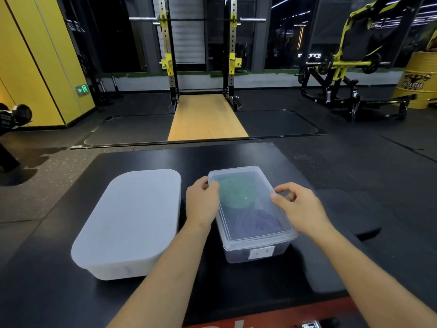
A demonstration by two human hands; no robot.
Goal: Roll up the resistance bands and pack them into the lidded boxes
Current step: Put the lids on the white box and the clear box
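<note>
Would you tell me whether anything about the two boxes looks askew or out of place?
Nothing stands out: the left hand and right hand hold the clear lid level on the clear box; the white box is closed.

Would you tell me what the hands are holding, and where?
The clear box's lid: the left hand grips its left edge near the far corner, the right hand holds its right edge.

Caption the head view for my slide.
Left hand and right hand hold the lid of the clear box, green band and purple band inside, white box alongside.
</note>
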